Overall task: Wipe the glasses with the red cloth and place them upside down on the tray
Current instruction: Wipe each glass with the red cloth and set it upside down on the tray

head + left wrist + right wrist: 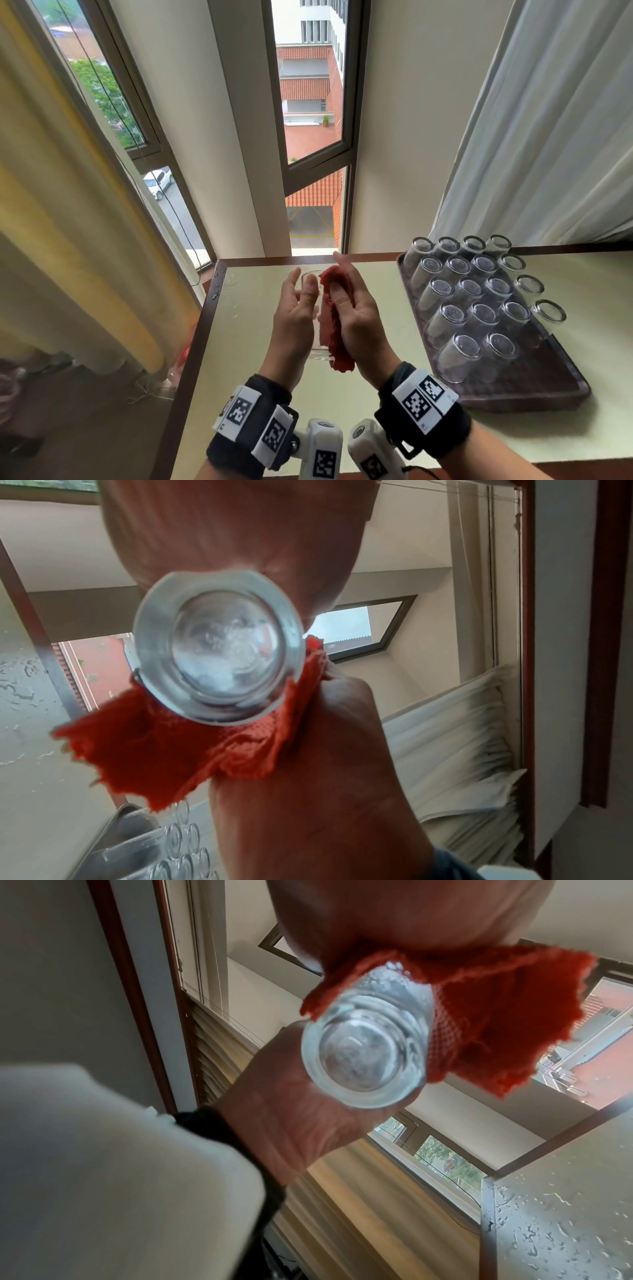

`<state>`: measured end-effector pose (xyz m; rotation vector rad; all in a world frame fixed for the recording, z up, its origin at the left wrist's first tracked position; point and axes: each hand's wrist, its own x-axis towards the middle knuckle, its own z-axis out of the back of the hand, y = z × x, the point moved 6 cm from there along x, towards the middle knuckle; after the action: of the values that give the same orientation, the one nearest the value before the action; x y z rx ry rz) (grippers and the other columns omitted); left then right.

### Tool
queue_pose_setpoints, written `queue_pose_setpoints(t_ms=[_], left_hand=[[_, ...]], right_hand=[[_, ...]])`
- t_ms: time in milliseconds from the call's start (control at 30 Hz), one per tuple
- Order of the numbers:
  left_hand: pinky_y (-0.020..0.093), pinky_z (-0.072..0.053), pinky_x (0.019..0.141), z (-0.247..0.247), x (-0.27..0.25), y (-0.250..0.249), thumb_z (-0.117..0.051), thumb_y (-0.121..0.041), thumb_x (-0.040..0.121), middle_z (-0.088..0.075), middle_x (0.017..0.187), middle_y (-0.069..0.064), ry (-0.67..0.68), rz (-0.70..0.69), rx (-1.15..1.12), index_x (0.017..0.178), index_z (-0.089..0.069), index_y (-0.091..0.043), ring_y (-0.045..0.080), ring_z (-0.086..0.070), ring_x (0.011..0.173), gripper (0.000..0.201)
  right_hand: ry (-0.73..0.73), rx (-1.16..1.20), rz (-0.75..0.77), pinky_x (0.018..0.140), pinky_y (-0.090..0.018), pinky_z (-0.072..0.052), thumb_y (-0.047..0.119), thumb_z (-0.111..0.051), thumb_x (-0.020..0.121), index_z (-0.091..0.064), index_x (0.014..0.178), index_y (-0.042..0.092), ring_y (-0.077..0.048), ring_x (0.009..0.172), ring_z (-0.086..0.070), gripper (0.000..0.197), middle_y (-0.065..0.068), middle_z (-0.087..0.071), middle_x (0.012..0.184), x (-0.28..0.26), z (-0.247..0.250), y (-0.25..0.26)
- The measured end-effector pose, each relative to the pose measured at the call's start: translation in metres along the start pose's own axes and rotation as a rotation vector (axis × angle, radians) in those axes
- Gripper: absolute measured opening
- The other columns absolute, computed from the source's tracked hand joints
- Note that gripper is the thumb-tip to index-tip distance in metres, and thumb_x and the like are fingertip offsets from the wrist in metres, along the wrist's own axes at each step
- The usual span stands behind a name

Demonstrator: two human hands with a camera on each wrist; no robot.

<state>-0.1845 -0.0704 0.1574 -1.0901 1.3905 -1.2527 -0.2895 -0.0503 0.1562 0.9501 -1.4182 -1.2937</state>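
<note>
Item: clear cylindrical drinking glass (317, 317), held above the pale table (239, 342), left hand (294, 318) grasping its side to steady it, right hand (356, 322) pressing the crumpled red woven cloth (337, 329) against it for wiping, beside the brown tray (534, 394) of upturned glasses (469, 308).

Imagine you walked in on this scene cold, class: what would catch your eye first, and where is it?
The red cloth stands out first, pressed by the right hand against a clear glass that the left hand holds above the table. Next, the rows of upturned glasses on the dark tray to the right. Water drops speckle the table near its far left corner.
</note>
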Motion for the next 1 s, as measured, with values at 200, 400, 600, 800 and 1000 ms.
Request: queue_pose_setpoints(t_ms=[200,400,600,800,1000], left_hand=[[0.017,-0.049,0.082,-0.014,-0.008,0.004,-0.037,-0.052,0.096,-0.059,0.135,0.000,0.053,0.021,-0.019,0.143,-0.041,-0.025,0.012,-0.062,0.119,0.054],[0.024,-0.048,0.094,-0.015,-0.003,0.006,-0.047,-0.081,0.078,-0.053,0.137,-0.002,0.005,-0.011,0.015,0.141,-0.041,-0.035,0.009,-0.053,0.123,0.079],[0.028,-0.050,0.086,-0.002,0.000,0.000,-0.037,-0.046,0.101,-0.068,0.115,0.004,-0.092,-0.014,-0.070,0.138,-0.045,-0.019,0.021,-0.065,0.107,0.047],[0.022,-0.054,0.089,-0.012,-0.006,0.001,-0.047,-0.066,0.091,-0.057,0.124,-0.008,-0.025,-0.016,-0.035,0.140,-0.041,-0.028,0.000,-0.062,0.111,0.063],[0.024,-0.046,0.091,-0.005,0.000,-0.002,-0.045,-0.067,0.089,-0.054,0.130,-0.004,-0.067,-0.036,-0.021,0.144,-0.041,-0.028,0.011,-0.054,0.120,0.067]], right_hand=[[-0.003,0.010,-0.013,0.105,-0.048,-0.048,0.056,-0.043,0.092,-0.042,0.143,0.033,-0.017,0.124,-0.056,0.056,0.000,-0.055,0.136,0.009,0.004,0.003],[-0.062,0.047,0.001,0.101,-0.046,-0.051,0.046,-0.044,0.094,-0.051,0.140,0.028,-0.014,0.114,-0.064,0.050,0.006,-0.066,0.122,0.012,0.011,0.005],[-0.054,-0.083,0.059,0.099,-0.042,-0.051,0.044,-0.045,0.095,-0.044,0.144,0.033,-0.015,0.108,-0.062,0.051,-0.003,-0.064,0.125,0.002,0.002,0.003],[-0.023,0.004,0.005,0.105,-0.046,-0.049,0.055,-0.042,0.092,-0.041,0.145,0.030,-0.015,0.124,-0.057,0.058,0.004,-0.058,0.134,0.012,0.001,0.010],[-0.091,-0.059,0.071,0.096,-0.040,-0.054,0.046,-0.044,0.099,-0.047,0.143,0.030,-0.012,0.110,-0.064,0.047,0.003,-0.065,0.124,0.006,0.003,0.013]])
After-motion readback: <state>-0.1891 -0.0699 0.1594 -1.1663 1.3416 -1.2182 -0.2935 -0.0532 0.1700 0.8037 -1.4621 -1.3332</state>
